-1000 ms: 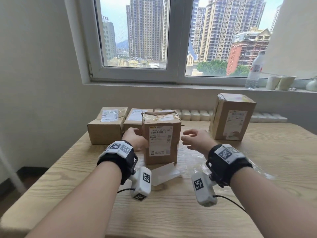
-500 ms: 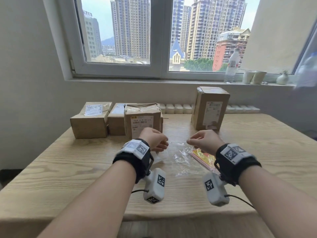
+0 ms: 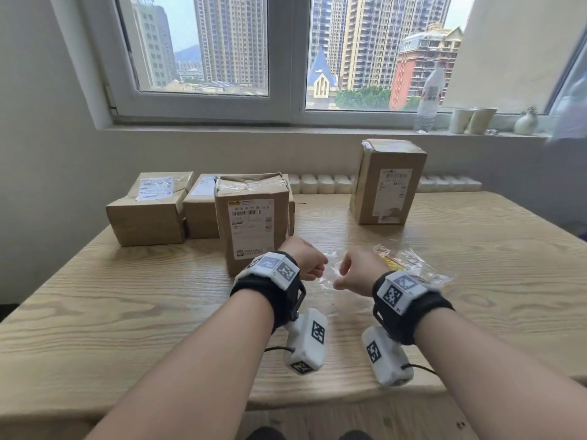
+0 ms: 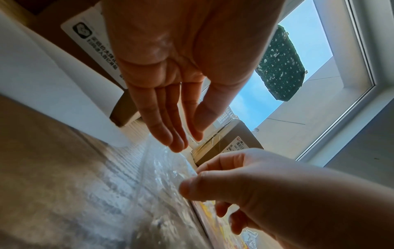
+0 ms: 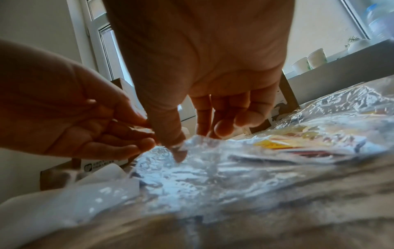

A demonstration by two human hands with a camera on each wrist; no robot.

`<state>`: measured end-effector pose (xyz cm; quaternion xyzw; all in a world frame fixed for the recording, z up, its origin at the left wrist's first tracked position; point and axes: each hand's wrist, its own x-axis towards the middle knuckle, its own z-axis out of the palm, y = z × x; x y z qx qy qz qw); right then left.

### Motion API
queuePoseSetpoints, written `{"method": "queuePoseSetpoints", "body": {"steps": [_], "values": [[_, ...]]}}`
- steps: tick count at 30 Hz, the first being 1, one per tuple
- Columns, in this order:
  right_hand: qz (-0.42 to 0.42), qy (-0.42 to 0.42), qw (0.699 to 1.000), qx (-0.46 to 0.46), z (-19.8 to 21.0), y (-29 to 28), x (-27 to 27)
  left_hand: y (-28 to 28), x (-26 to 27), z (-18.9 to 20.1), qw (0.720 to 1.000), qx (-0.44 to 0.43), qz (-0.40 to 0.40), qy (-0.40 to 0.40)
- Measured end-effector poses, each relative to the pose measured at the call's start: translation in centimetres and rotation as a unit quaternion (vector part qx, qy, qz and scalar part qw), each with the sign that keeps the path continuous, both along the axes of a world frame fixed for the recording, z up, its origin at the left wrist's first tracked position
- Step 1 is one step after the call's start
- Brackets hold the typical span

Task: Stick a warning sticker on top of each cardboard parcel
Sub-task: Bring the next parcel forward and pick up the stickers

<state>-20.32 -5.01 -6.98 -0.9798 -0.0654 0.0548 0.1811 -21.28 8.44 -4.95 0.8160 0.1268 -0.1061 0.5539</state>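
Note:
Several brown cardboard parcels stand at the back of the wooden table (image 3: 127, 312): a flat one (image 3: 149, 214) at the left, another (image 3: 201, 211) behind, a tall one (image 3: 254, 223) in front and a tall one (image 3: 389, 182) at the right. A clear plastic bag (image 3: 409, 265) (image 5: 234, 168) with yellow and red stickers (image 5: 275, 144) inside lies before them. My right hand (image 3: 355, 269) (image 5: 192, 141) pinches the bag's near edge between thumb and fingers. My left hand (image 3: 305, 258) (image 4: 187, 139) hovers beside it, fingers straight, their tips at the same edge.
A white paper sheet (image 5: 102, 188) lies on the table by the tall front parcel. On the window sill stand a water bottle (image 3: 430, 96), two paper cups (image 3: 473, 120) and a small vase (image 3: 525, 122). A row of white blocks (image 3: 320, 184) lines the table's back edge.
Both hands drew back from the tall front parcel and came together over the sticker bag. My right hand has taken hold of the bag's edge.

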Motion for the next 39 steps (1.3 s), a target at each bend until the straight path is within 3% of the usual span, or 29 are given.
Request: {"method": "queuePoseSetpoints", "body": {"steps": [3,9,13,18,22,25,28,34,39], "values": [[-0.001,-0.003,1.000,0.011,-0.2,-0.7,0.6,-0.2,0.2,-0.6,0.999,0.030,-0.031,-0.005],[-0.039,-0.024,0.990,0.135,1.4,-2.5,1.3,-1.7,0.9,-0.9,0.984,0.118,-0.126,-0.033],[-0.042,-0.021,0.970,0.237,2.2,-3.7,1.5,-3.7,2.2,-1.3,0.974,0.144,-0.174,-0.023],[-0.036,0.018,0.953,0.299,2.0,-5.1,2.1,-5.5,3.5,-1.8,0.964,0.161,-0.212,0.018],[-0.049,0.026,0.937,0.344,1.2,-5.2,2.6,-6.1,4.4,-2.6,0.950,0.240,-0.197,0.011],[-0.075,0.028,0.948,0.308,0.4,-5.2,3.2,-6.3,5.2,-3.6,0.945,0.289,-0.147,-0.034],[-0.084,0.064,0.955,0.278,-0.7,-5.4,3.7,-6.6,5.9,-3.9,0.951,0.288,-0.095,-0.064],[-0.106,0.070,0.951,0.282,-1.2,-5.5,4.2,-6.7,6.7,-4.3,0.958,0.263,-0.111,-0.008],[-0.107,0.082,0.948,0.290,-1.3,-5.8,4.3,-6.3,7.3,-4.9,0.970,0.229,-0.077,-0.005]]}}
